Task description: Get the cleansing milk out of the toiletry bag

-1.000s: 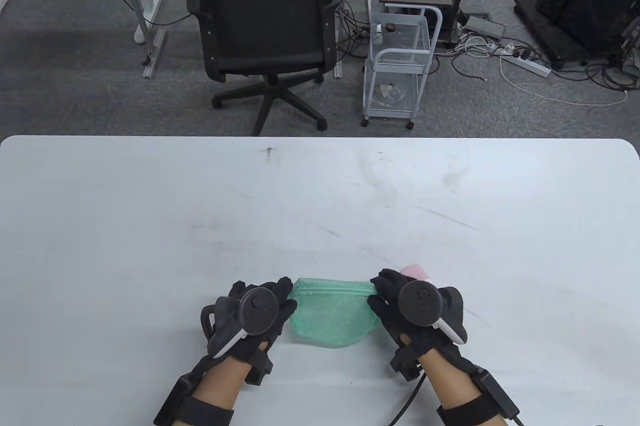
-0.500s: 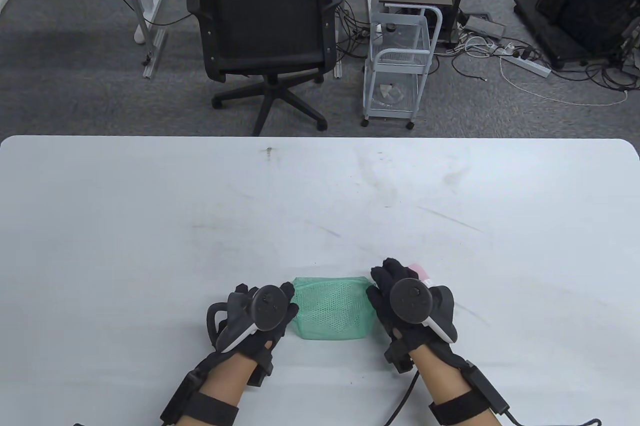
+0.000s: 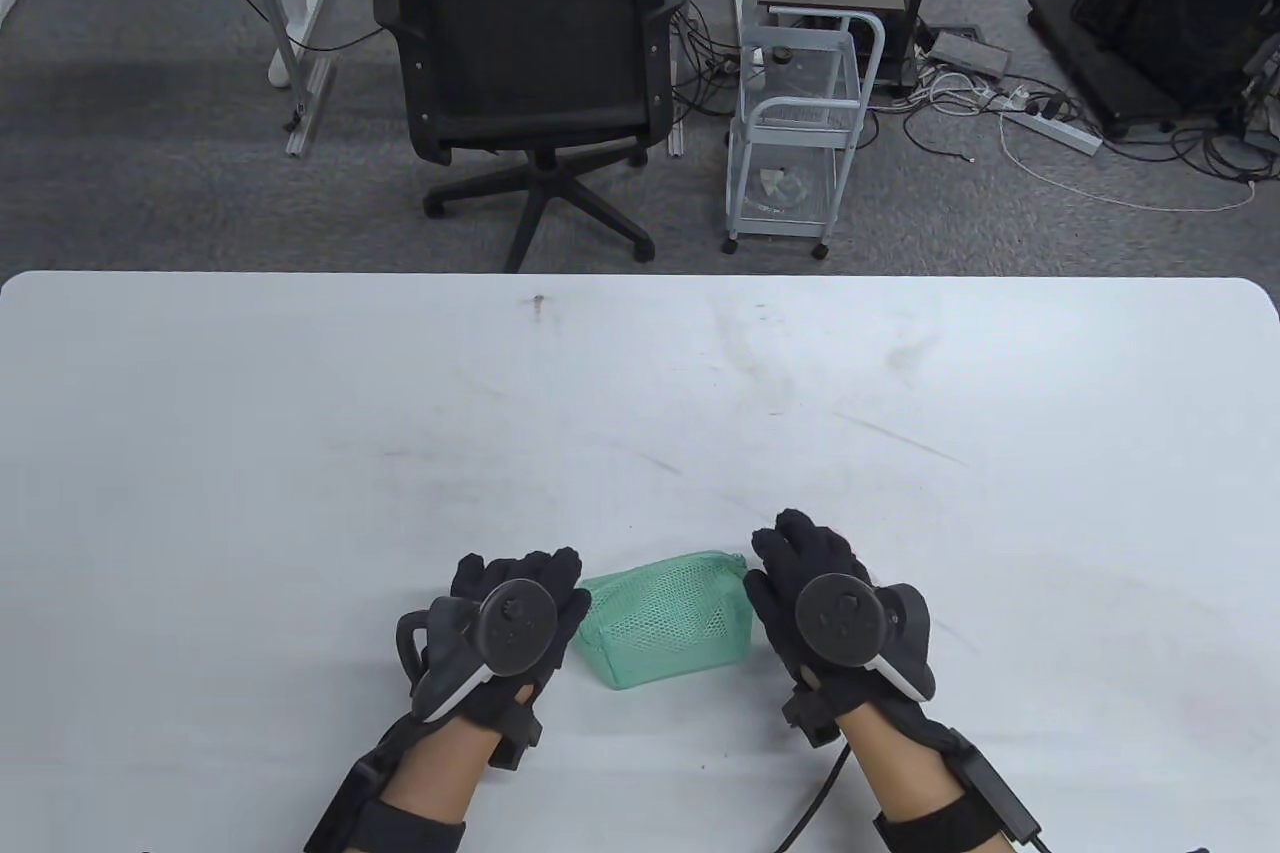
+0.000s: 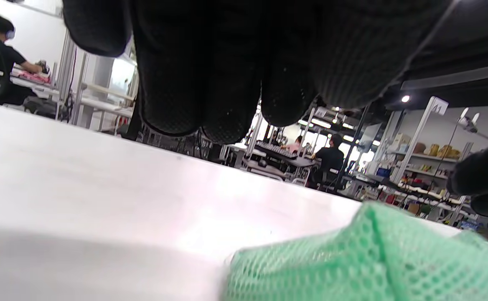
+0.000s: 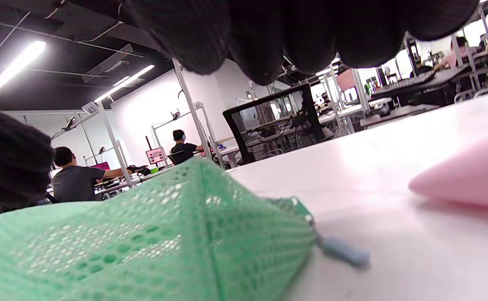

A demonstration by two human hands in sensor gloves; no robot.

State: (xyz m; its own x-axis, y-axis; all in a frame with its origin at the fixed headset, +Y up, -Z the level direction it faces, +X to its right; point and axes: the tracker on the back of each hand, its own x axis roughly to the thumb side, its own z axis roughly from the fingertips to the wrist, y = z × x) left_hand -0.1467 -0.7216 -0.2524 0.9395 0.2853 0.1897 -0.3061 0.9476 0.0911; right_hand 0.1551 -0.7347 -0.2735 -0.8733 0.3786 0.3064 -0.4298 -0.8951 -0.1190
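Note:
The green mesh toiletry bag (image 3: 668, 616) lies on the white table (image 3: 640, 413) near the front edge, between my hands. In the right wrist view the bag (image 5: 143, 242) fills the lower left, with its blue zipper pull (image 5: 344, 252) on the table. The pink cleansing milk tube (image 5: 465, 179) lies on the table just right of the bag; in the table view my right hand hides it. My left hand (image 3: 530, 583) is at the bag's left end, fingers (image 4: 210, 83) spread above the table, holding nothing. My right hand (image 3: 800, 553) is at the bag's right end, fingers (image 5: 277, 33) held above the tube.
Beyond the table's far edge stand a black office chair (image 3: 530, 63) and a white wire trolley (image 3: 800, 113) on the carpet, with cables to the right.
Both hands have let go of the bag's top corners. The bag has settled flat and tilted on the table. My right hand has moved forward over the pink tube.

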